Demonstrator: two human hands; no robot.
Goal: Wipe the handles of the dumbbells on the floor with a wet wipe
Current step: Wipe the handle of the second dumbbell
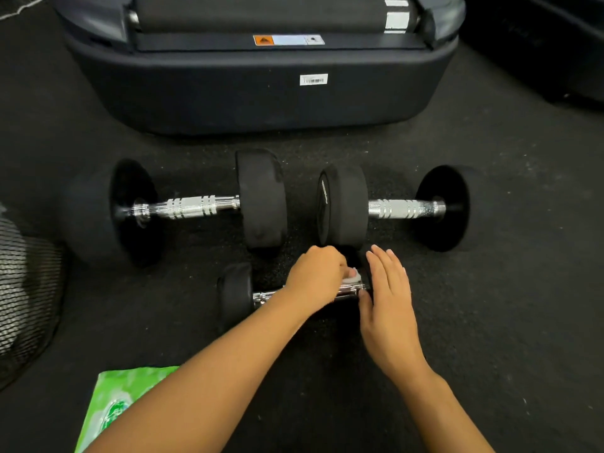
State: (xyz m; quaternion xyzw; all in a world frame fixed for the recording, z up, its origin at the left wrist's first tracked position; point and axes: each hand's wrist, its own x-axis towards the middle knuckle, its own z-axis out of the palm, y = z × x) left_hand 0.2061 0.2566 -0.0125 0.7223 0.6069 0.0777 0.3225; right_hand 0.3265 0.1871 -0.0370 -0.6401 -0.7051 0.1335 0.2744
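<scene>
Far behind: a dark treadmill base (261, 93). On the floor (490, 305), two big dumbbells (183, 207) (402, 209) side by side. Nearer, a small dumbbell (235, 294) under both hands. Right hand (389, 299) flat, fingers straight, resting on its right end. Left hand (315, 276) curled, pressing white wet wipe (354, 277) on the chrome handle (264, 295). Near left, green wipe packet (114, 407).

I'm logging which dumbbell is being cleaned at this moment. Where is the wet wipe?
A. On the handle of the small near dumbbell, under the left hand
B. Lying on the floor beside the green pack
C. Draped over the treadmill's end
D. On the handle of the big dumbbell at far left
A: the white wet wipe shows at the left hand's fingertips, pressed on the small near dumbbell's chrome handle, while the right hand steadies its other end.
</scene>
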